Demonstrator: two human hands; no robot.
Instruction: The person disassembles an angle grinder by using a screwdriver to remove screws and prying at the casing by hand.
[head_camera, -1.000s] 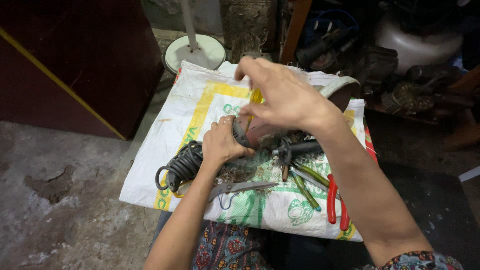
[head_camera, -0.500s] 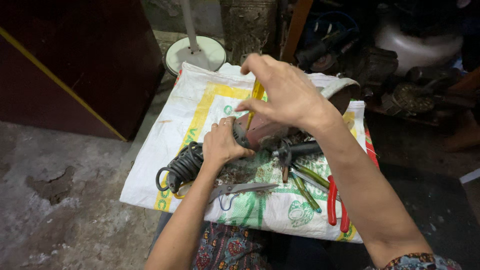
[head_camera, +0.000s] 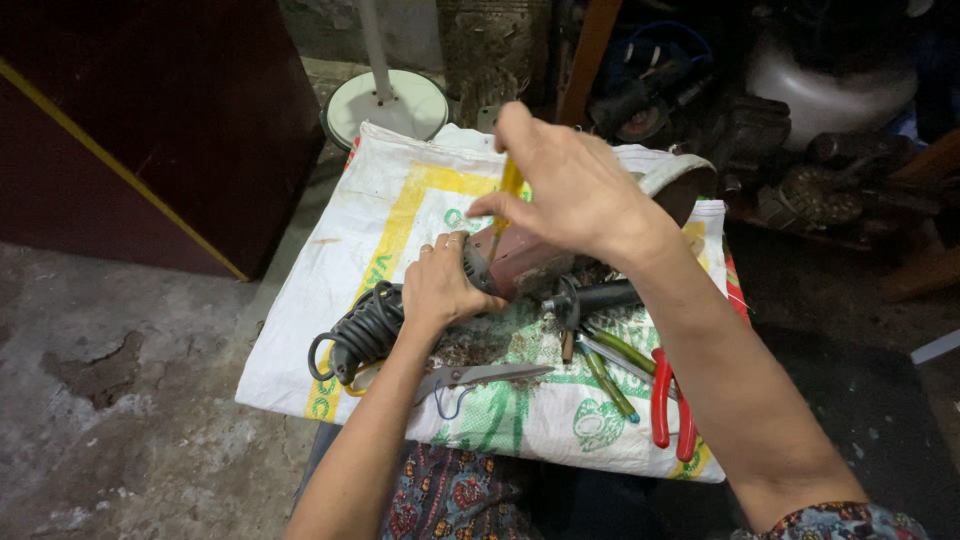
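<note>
Power tool (head_camera: 515, 258), reddish-brown and partly hidden, lies at the middle of a white woven sack (head_camera: 400, 215) spread on the floor. Left hand (head_camera: 445, 290) has its grip clenched on the tool's rear end, with the coiled black cord (head_camera: 365, 328) at its 8 o'clock. Right hand (head_camera: 575, 190) hovers above the tool, thumb and forefinger pinching a thin yellow-handled tool (head_camera: 510, 185). Scissors (head_camera: 480, 377) lie at 6 o'clock, red-handled pliers (head_camera: 670, 405) at 4 o'clock.

Dim overall, dark blurry background, sharp centre
</note>
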